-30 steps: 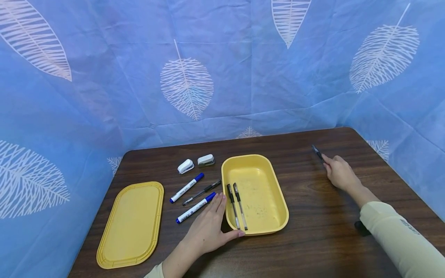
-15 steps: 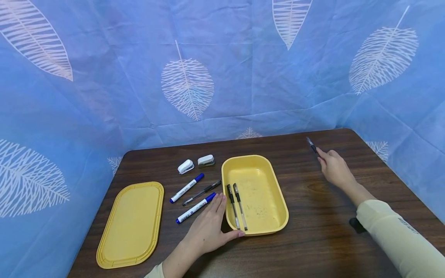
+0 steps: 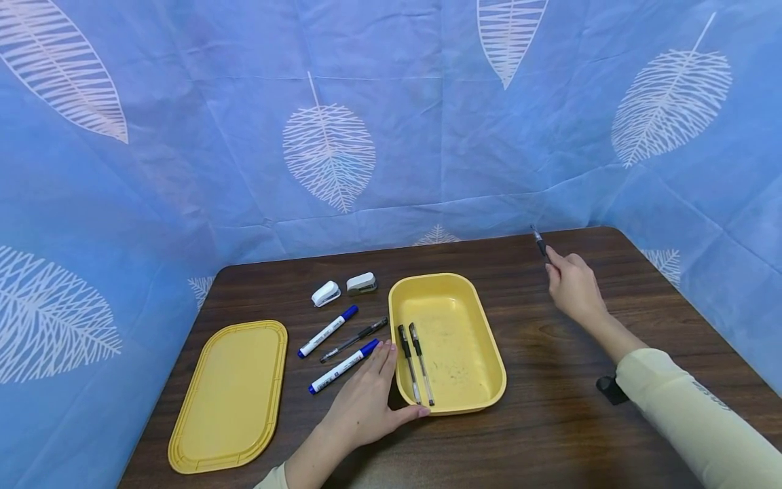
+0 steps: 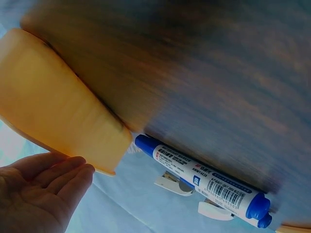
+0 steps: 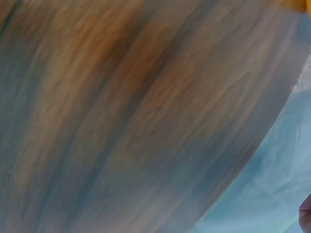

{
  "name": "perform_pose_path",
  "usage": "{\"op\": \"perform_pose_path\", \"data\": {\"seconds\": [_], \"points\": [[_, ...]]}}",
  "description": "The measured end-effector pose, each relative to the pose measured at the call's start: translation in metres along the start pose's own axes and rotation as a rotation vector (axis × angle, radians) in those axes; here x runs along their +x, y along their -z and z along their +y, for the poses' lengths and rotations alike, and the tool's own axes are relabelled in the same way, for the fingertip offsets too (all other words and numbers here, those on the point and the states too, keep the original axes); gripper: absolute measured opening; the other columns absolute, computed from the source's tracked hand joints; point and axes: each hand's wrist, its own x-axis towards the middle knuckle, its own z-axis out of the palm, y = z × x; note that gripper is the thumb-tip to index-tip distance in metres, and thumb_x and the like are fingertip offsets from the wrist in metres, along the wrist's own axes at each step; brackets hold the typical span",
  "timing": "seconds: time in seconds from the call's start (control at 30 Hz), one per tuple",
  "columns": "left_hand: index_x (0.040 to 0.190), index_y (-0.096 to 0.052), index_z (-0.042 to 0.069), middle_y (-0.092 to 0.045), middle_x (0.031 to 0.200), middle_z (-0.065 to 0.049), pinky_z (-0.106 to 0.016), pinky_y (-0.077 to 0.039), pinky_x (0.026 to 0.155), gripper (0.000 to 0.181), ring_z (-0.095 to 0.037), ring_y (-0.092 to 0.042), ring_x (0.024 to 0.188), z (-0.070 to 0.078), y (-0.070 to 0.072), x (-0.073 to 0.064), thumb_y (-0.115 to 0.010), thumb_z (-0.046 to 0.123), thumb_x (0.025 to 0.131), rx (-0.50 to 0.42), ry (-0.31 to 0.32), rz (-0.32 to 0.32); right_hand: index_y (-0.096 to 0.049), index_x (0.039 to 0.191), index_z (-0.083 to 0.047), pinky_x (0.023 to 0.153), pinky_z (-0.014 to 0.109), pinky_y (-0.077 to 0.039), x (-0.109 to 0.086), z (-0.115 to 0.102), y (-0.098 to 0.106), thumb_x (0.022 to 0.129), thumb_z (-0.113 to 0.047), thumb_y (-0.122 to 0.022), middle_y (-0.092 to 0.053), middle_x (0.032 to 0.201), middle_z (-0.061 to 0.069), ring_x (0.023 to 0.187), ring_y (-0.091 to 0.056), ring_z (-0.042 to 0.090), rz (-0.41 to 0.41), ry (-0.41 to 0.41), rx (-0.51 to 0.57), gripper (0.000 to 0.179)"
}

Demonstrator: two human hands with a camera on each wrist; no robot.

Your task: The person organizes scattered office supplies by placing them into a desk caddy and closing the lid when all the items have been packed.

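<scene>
My right hand (image 3: 577,288) pinches a gel pen (image 3: 539,242) with a black grip, its clear end pointing toward the table's far edge. In the right wrist view only a bit of that hand (image 5: 305,216) shows, and the pen is out of sight. My left hand (image 3: 360,401) rests at the near left corner of a yellow tray (image 3: 455,326), fingers straight along its side wall and thumb at the front rim. Two black-capped gel pens (image 3: 417,344) lie side by side within the tray. Beside the left fingertips lies a blue-capped marker (image 3: 342,368).
Left of the tray are another marker (image 3: 326,333), a gel pen (image 3: 360,335) and two small white staplers (image 3: 326,293). A flat yellow lid (image 3: 229,401) lies farther left. A small black object (image 3: 611,390) shows beside the right sleeve. Blue cloth (image 3: 391,136) hangs behind the table.
My right hand has moved forward and left with the pen, toward the table's far edge. My left hand and the tray stay put.
</scene>
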Motion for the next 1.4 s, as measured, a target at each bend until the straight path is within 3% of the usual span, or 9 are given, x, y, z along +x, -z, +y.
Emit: {"op": "perform_pose_path", "data": {"seconds": [0.3, 0.53, 1.03, 1.4], "points": [[0.150, -0.030, 0.001, -0.031, 0.156, -0.019, -0.047, -0.036, 0.113, 0.108, -0.032, -0.028, 0.147, 0.000, 0.000, 0.000, -0.058, 0.075, 0.078, -0.015, 0.013, -0.018, -0.054, 0.130, 0.011, 0.051, 0.027, -0.035, 0.008, -0.024, 0.001, 0.095, 0.000, -0.053, -0.056, 0.084, 0.024, 0.064, -0.047, 0.026, 0.041, 0.021, 0.049, 0.037], [0.150, -0.030, 0.001, -0.031, 0.156, -0.019, -0.047, -0.036, 0.114, 0.108, -0.032, -0.028, 0.147, 0.000, 0.000, 0.001, -0.059, 0.075, 0.078, -0.018, 0.013, -0.017, -0.054, 0.130, 0.010, 0.049, 0.024, -0.035, 0.010, -0.037, 0.001, 0.095, 0.000, -0.054, -0.057, 0.084, 0.022, 0.063, -0.047, 0.023, 0.046, 0.023, 0.069, 0.036], [0.149, -0.033, -0.001, -0.032, 0.155, -0.021, -0.045, -0.036, 0.114, 0.107, -0.033, -0.029, 0.146, -0.002, -0.002, -0.001, -0.056, 0.076, 0.079, 0.002, -0.022, 0.013, -0.057, 0.130, 0.006, 0.054, 0.025, -0.033, 0.010, -0.079, -0.002, 0.094, 0.000, -0.057, -0.058, 0.080, 0.018, 0.063, -0.043, 0.019, 0.100, 0.069, 0.148, 0.037], [0.148, -0.034, -0.002, -0.032, 0.155, -0.022, -0.045, -0.035, 0.115, 0.106, -0.034, -0.029, 0.146, -0.003, -0.002, 0.000, -0.056, 0.075, 0.079, 0.016, -0.042, 0.028, -0.059, 0.130, 0.001, 0.053, 0.022, -0.034, 0.009, -0.099, -0.001, 0.094, -0.003, -0.059, -0.057, 0.078, 0.012, 0.062, -0.041, 0.014, 0.089, 0.061, 0.194, 0.037]]}}
